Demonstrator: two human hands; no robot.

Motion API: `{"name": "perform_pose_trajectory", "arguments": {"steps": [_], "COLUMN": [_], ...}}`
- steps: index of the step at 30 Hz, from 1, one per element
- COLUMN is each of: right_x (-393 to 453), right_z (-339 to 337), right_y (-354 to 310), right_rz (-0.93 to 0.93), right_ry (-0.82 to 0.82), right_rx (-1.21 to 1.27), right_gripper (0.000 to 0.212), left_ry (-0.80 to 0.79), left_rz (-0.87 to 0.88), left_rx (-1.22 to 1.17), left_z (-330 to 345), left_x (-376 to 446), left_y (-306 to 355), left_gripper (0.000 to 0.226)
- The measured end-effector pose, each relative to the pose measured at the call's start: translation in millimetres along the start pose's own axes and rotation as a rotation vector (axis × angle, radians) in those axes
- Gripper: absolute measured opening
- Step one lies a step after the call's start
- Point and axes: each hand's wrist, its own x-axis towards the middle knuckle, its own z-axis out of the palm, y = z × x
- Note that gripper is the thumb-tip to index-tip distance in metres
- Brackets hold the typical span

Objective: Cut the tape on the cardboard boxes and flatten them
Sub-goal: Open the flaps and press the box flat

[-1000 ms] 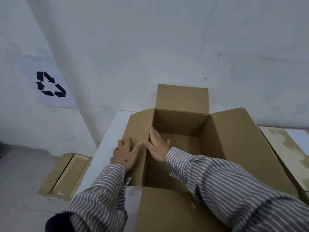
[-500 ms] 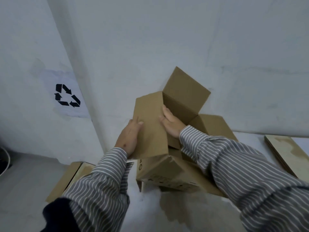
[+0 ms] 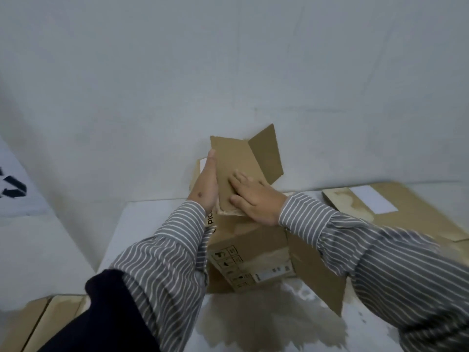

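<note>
Both flat: left hand (image 3: 205,185) & right hand (image 3: 253,196) sandwich flap of tipped cardboard box (image 3: 250,252).

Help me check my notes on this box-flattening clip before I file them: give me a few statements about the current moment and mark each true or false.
1. Both hands are on the same cardboard box. True: the left hand lies along the left edge of a raised flap and the right hand lies flat on its face.
2. The right hand holds a knife. False: it holds no tool; its fingers are spread on the cardboard.
3. A flattened piece of cardboard lies on the table to the right of the box. True.
4. The box stands upright with its opening facing the camera. False: a printed side panel with handling symbols faces the camera.
5. The person wears plain white sleeves. False: the sleeves are grey with white stripes.
</note>
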Motion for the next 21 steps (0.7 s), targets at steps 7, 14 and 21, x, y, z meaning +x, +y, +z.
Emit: {"name": "perform_pose_trajectory", "arguments": {"steps": [7, 14, 21], "right_x": [-17, -26, -34], "right_z": [13, 23, 32], "right_y": [39, 55, 78], "right_rz": [0.028, 0.046, 0.115], "right_ry": [0.012, 0.085, 0.175], "right_rx": [0.087, 0.16, 0.362], "right_gripper": [0.058, 0.055, 0.052], "left_ry": [0.143, 0.029, 0.206], "left_rz": [-0.172, -0.587, -0.44], "left_rx": [0.201, 0.111, 0.004], "left_z": [-16, -23, -40], "left_x": [-24, -54, -51], "left_y": [-47, -102, -106], "left_gripper": [0.061, 0.077, 0.085]}}
